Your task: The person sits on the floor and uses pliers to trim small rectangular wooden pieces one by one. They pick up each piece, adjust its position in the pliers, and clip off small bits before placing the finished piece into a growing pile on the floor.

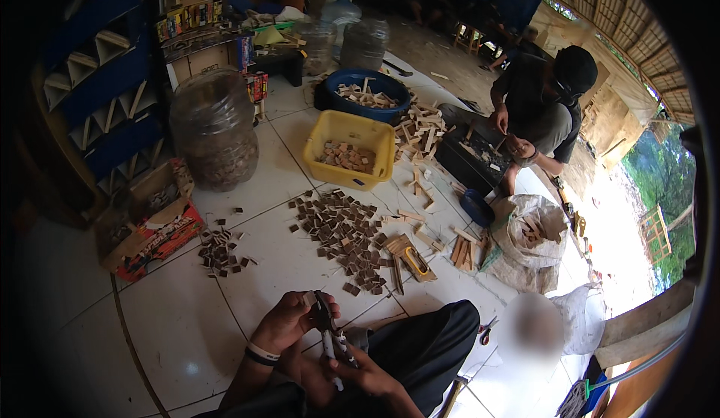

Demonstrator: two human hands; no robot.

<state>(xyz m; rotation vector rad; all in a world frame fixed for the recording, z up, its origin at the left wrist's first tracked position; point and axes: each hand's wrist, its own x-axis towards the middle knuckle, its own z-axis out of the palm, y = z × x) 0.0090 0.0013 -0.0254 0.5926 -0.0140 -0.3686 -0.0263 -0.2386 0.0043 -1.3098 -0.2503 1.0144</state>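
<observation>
My right hand (367, 374) is closed around the pale-wrapped handles of a pair of pincers (329, 343), whose dark jaws point up and away from me. Pinched in the fingers of my left hand (283, 323), right at those jaws, is a small square wooden piece (309, 298). Whether the jaws bite on it cannot be made out. On the tiled floor ahead lies a wide spread of small dark square pieces (341, 230). A smaller heap of similar pieces (219, 253) sits to its left.
A yellow tub (311, 144) and blue basin (330, 95) hold wooden bits. A printed carton (161, 242) and large clear plastic container (214, 129) stand left. Right are a hand tool (414, 260), white sack (517, 260), scissors (486, 332) and a seated person (544, 95) working.
</observation>
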